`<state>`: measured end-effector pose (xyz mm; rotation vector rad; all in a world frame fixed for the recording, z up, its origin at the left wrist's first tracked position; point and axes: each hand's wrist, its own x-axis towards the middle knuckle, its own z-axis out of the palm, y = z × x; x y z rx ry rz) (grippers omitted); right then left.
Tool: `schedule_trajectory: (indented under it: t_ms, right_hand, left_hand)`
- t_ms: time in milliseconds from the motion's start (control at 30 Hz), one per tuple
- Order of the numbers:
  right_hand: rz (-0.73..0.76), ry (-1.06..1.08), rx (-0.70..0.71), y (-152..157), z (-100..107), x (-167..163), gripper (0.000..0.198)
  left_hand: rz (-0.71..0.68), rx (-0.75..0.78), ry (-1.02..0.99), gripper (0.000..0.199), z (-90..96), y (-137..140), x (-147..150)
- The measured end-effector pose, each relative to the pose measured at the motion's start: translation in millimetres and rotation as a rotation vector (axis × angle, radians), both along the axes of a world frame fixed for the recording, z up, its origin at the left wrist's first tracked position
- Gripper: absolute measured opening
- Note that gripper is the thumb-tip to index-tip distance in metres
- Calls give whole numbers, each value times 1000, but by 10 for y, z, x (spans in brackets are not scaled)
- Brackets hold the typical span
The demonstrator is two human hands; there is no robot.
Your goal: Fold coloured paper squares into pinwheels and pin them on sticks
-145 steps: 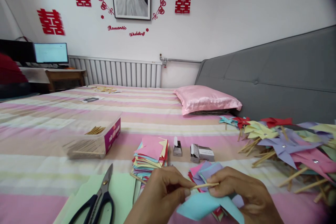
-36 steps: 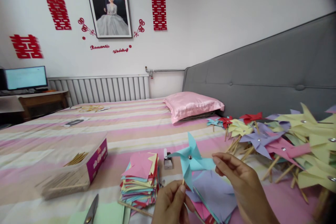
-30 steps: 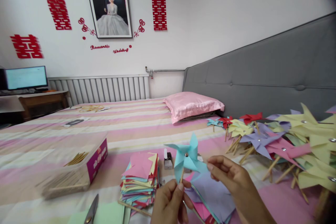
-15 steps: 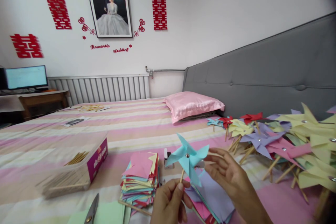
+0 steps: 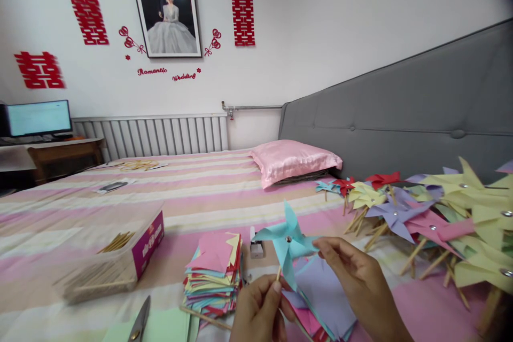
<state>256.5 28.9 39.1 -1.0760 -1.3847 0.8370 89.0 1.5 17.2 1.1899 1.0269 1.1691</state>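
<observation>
Blue paper pinwheel (image 5: pixel 287 241) stands upright above the left hand (image 5: pixel 260 310), whose grip is pinched tight on the lower end of its thin wooden stick (image 5: pixel 278 273). The wheel sits just over and slightly right of that pinch. The right hand (image 5: pixel 358 283) reaches in from the right, fingers half curled, fingertips (image 5: pixel 320 246) touching the wheel's right blade; its grip closes on nothing.

Below both hands lies a loose heap of purple and pink sheets (image 5: pixel 320 299) on the bed (image 5: pixel 200 192). Left of it is a stack of coloured squares (image 5: pixel 214 272), with a spare stick (image 5: pixel 204 318) at its foot. A small stapler (image 5: pixel 255 246) sits behind the wheel, partly hidden by it. Finished pinwheels (image 5: pixel 433 214) pile up on the right. Further left are a box of sticks (image 5: pixel 116 262) and scissors (image 5: pixel 139 323).
</observation>
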Motion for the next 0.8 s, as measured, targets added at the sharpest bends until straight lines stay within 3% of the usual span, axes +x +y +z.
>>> schedule_trajectory:
  t_ms: [367, 800]
  right_hand:
    - [152, -65, -36, -39, 13, -91, 32]
    - [91, 26, -15, -18, 16, -44, 30]
  left_hand:
    - [52, -11, -72, 39, -16, 10, -10]
    - [-16, -6, -19, 42, 14, -9, -42]
